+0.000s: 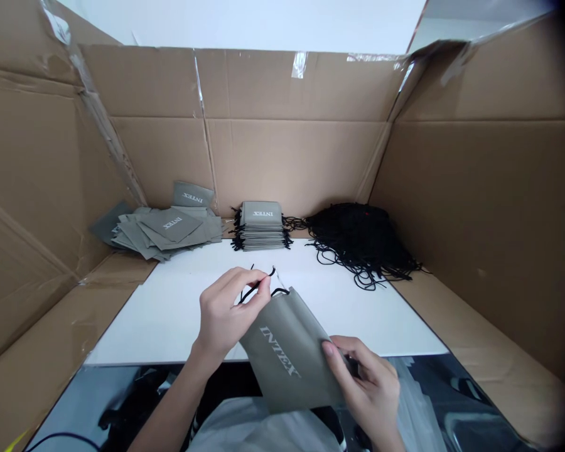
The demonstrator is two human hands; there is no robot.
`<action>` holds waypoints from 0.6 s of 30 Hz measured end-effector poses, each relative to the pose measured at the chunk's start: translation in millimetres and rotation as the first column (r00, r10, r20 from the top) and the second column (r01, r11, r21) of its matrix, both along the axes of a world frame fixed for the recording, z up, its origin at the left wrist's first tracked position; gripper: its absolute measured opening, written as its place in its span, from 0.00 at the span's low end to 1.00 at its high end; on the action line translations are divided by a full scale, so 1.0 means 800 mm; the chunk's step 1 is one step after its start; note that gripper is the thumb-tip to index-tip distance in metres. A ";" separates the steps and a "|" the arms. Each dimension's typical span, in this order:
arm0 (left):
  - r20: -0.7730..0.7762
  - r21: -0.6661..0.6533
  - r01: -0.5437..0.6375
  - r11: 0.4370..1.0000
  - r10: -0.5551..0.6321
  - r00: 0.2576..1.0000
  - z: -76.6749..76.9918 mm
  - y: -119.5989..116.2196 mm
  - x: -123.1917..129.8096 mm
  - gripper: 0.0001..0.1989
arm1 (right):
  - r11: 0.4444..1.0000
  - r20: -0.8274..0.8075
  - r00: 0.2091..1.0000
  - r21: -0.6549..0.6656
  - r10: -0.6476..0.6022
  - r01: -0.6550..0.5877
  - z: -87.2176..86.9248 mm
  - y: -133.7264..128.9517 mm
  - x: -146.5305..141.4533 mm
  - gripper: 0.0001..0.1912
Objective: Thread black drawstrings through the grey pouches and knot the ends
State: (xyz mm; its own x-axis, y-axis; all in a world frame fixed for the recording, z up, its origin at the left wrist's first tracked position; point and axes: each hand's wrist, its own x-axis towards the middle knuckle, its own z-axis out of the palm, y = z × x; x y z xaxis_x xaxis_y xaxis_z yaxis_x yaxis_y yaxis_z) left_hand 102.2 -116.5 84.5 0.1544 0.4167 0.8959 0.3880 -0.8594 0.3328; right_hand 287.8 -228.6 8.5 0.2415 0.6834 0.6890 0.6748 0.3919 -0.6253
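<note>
A grey pouch (287,351) with white INTEX lettering is tilted over the near edge of the white board. My right hand (367,383) pinches its right side, thumb on the front and fingers behind. At the pouch's upper left corner, my left hand (233,307) pinches a black cord (250,292) between thumb and fingertips. The cord's end sticks up above the fingertips, and a short black loop shows at the top edge of the pouch. Part of the cord is hidden behind my left hand.
Loose grey pouches (172,225) lie in a heap at the back left. A neat stack of corded pouches (262,226) stands at the back centre, beside a pile of black cords (362,235). Cardboard walls (292,157) surround the white board (169,314) at the back and sides.
</note>
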 end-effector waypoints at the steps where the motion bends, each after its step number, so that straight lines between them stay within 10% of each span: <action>1: 0.004 -0.014 0.006 1.000 -0.006 1.000 0.000 0.001 -0.001 0.07 | 1.000 0.005 1.000 -0.005 0.008 -0.008 0.001 0.000 0.001 0.05; 8: 0.083 -0.181 0.033 0.983 -0.018 0.996 -0.004 0.010 -0.005 0.03 | 0.999 0.069 0.997 -0.049 0.028 -0.024 -0.003 0.007 0.003 0.05; 14: 0.186 -0.678 0.283 0.678 -0.214 0.959 -0.005 0.037 -0.014 0.08 | 0.991 0.221 0.966 -0.052 0.132 -0.124 0.002 0.029 0.011 0.03; 18: 0.204 -0.688 0.255 0.679 -0.157 0.966 0.000 0.077 -0.017 0.06 | 0.970 0.263 0.934 -0.102 0.241 -0.221 0.010 0.051 0.023 0.04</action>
State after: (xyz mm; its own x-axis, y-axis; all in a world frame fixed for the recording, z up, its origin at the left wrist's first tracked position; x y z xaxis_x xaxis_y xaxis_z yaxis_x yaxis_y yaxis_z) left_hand 88.7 -54.7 84.1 0.2287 0.9011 0.3684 0.1454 -0.4058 0.9023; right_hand 305.8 -187.9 16.5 -0.1177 0.7466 0.6547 0.7186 0.5191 -0.4628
